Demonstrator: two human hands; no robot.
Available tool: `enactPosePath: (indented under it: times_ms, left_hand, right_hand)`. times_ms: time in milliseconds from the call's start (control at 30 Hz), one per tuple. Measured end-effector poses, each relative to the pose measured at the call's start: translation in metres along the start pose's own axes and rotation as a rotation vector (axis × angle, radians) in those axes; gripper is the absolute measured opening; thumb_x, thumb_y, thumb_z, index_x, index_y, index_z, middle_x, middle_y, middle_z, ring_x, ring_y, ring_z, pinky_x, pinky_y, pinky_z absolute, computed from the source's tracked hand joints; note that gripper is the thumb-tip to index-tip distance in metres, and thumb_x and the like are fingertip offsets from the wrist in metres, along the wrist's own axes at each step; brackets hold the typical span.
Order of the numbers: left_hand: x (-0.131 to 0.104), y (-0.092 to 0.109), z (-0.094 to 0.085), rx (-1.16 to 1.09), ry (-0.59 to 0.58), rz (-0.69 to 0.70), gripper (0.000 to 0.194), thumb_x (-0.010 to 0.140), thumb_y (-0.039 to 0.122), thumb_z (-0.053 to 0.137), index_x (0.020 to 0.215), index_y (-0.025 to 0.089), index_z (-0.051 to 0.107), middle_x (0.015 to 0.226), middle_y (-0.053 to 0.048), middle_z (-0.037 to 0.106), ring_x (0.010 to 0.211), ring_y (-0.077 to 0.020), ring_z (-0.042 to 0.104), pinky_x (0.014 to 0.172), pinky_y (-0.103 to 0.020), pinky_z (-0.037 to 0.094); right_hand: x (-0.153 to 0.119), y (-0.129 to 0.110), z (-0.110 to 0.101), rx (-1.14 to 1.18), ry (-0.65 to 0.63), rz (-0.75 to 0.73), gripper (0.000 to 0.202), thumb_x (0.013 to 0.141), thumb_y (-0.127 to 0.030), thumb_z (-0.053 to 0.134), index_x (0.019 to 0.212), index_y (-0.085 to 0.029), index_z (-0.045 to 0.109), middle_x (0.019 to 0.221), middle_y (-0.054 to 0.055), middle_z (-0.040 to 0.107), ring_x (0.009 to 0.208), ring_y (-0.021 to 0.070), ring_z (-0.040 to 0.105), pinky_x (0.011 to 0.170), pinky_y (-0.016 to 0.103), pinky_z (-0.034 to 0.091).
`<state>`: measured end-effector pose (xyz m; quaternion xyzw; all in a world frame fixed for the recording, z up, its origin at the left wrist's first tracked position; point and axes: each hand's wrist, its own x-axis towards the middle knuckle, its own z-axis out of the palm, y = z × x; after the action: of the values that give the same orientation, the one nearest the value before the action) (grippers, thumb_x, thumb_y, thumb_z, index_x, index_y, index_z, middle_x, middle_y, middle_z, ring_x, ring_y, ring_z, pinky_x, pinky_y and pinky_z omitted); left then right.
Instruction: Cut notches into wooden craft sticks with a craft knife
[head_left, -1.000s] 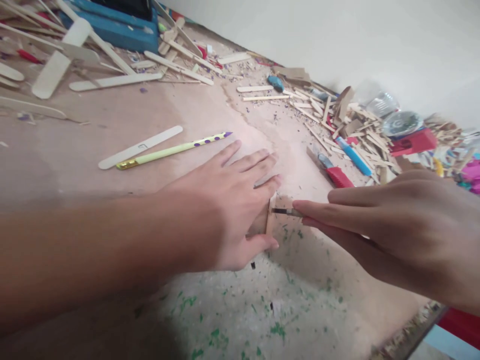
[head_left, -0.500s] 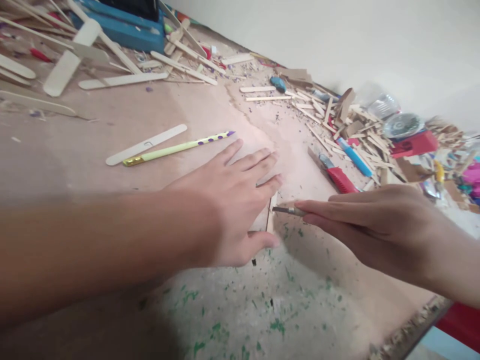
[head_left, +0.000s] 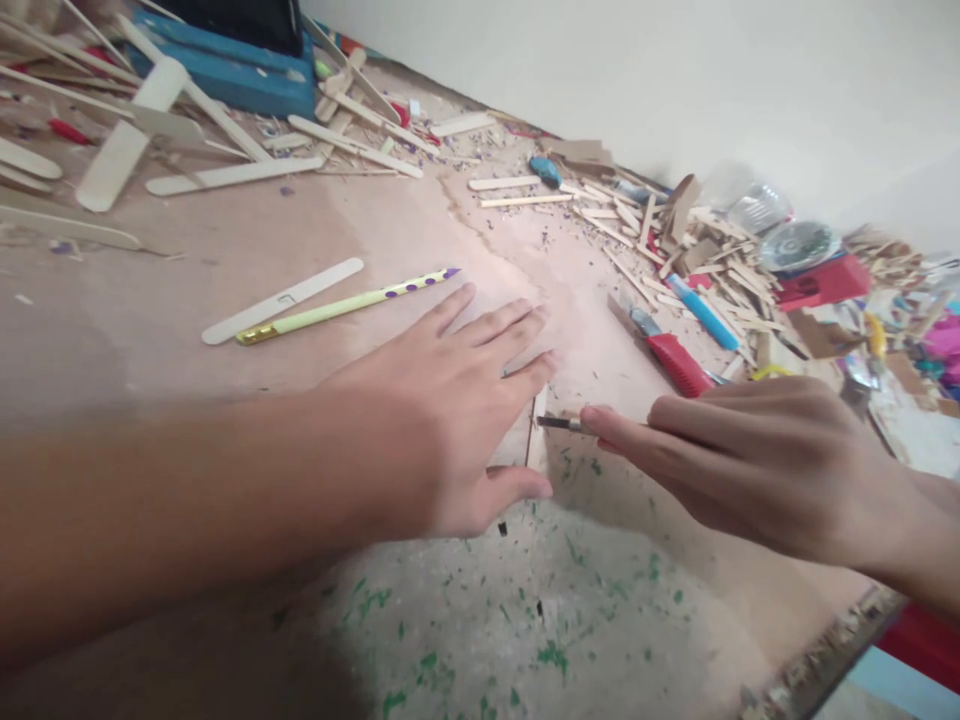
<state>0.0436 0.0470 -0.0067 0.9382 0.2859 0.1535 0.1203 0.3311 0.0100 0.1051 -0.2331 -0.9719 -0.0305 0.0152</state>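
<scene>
A: Left hand [head_left: 442,420] lies flat, fingers spread, pinning a thin wooden strip [head_left: 534,440] to the board [head_left: 225,260]. Right hand [head_left: 750,460] pinches a small blade [head_left: 559,423], tip at the strip.

B: How will it handle?

A: Light, stiff, probably brittle (likely splits along the grain). Best held flat, close beside the cut, fingertips clear. A red cutter [head_left: 667,352] lies near.

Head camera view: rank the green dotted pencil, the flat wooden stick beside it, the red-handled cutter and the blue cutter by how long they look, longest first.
1. green dotted pencil
2. flat wooden stick
3. red-handled cutter
4. blue cutter
The pencil and stick lie side by side, so that order is firm; the cutters lie farther away, so theirs is less sure.
</scene>
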Motion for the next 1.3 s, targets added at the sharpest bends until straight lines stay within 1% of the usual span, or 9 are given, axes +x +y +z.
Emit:
enactPosePath:
  times_ms: [267,500,633,800,867,967,1033,1133,1300]
  left_hand:
    - [-0.003,-0.001,0.008,0.019,0.091,0.013,0.097,0.109,0.083,0.045,0.175,0.014,0.062,0.191,-0.024,0.043,0.178,-0.0408,0.044,0.149,-0.066,0.017]
    - [-0.004,-0.001,0.006,0.006,0.081,0.006,0.096,0.111,0.083,0.041,0.176,0.015,0.061,0.191,-0.023,0.043,0.179,-0.0383,0.043,0.149,-0.063,0.017]
    - [-0.003,-0.001,0.006,0.004,0.080,0.004,0.097,0.109,0.084,0.045,0.176,0.016,0.061,0.192,-0.022,0.042,0.179,-0.0384,0.044,0.149,-0.062,0.017]
    - [-0.005,-0.001,0.004,-0.017,0.085,-0.012,0.096,0.109,0.084,0.048,0.177,0.017,0.060,0.194,-0.019,0.039,0.180,-0.0387,0.042,0.151,-0.061,0.014]
    - [-0.007,-0.002,0.001,-0.034,0.075,-0.006,0.095,0.110,0.083,0.049,0.177,0.017,0.060,0.194,-0.020,0.039,0.180,-0.0388,0.041,0.151,-0.060,0.014]
    - [-0.009,-0.001,-0.006,-0.049,0.047,0.013,0.092,0.113,0.079,0.050,0.177,0.014,0.059,0.193,-0.023,0.040,0.181,-0.0405,0.040,0.151,-0.063,0.017]
    - [-0.009,0.000,-0.010,-0.047,0.026,0.022,0.090,0.114,0.075,0.050,0.177,0.012,0.059,0.192,-0.026,0.040,0.181,-0.0425,0.039,0.151,-0.067,0.020]
    - [-0.008,0.001,-0.012,-0.053,0.018,0.019,0.090,0.114,0.075,0.050,0.176,0.010,0.060,0.192,-0.026,0.039,0.180,-0.0452,0.041,0.150,-0.072,0.021]
    - [-0.008,0.002,-0.012,-0.050,0.017,0.021,0.090,0.114,0.076,0.051,0.175,0.011,0.062,0.192,-0.024,0.039,0.179,-0.0472,0.042,0.150,-0.075,0.021]
  right_hand:
    - [0.004,0.003,0.007,0.182,0.059,0.112,0.021,0.121,-0.015,0.066,0.138,-0.010,0.077,0.073,-0.008,0.058,0.055,0.0076,0.045,0.052,0.031,0.030]
    - [-0.003,0.008,0.010,0.143,0.074,0.120,0.026,0.118,-0.013,0.070,0.142,-0.015,0.076,0.077,-0.006,0.065,0.057,0.0088,0.048,0.053,0.030,0.033]
    - [-0.007,0.008,0.014,0.097,0.084,0.102,0.026,0.118,-0.014,0.069,0.143,-0.018,0.075,0.078,-0.007,0.064,0.059,0.0102,0.045,0.054,0.031,0.036]
    - [-0.012,0.003,0.019,-0.017,0.131,0.007,0.026,0.115,-0.005,0.066,0.140,-0.011,0.075,0.082,-0.003,0.072,0.063,0.0114,0.051,0.058,0.033,0.041]
    - [-0.012,0.000,0.023,0.038,0.134,0.062,0.025,0.117,-0.008,0.066,0.140,-0.011,0.076,0.082,-0.003,0.075,0.061,0.0103,0.053,0.056,0.031,0.041]
    - [-0.010,-0.001,0.029,0.256,0.106,0.214,0.024,0.120,-0.017,0.067,0.141,-0.014,0.078,0.084,-0.001,0.079,0.059,0.0075,0.061,0.054,0.024,0.043]
    - [-0.009,0.001,0.033,0.386,0.121,0.235,0.024,0.122,-0.022,0.067,0.141,-0.013,0.080,0.086,0.001,0.080,0.060,0.0065,0.065,0.054,0.021,0.043]
    - [-0.008,0.004,0.040,0.436,0.179,0.205,0.026,0.124,-0.024,0.065,0.141,-0.012,0.079,0.081,0.000,0.075,0.058,0.0062,0.060,0.054,0.020,0.041]
    - [-0.006,0.004,0.051,0.320,0.225,0.165,0.023,0.121,-0.019,0.067,0.141,-0.012,0.078,0.077,-0.005,0.065,0.057,0.0073,0.049,0.054,0.024,0.037]
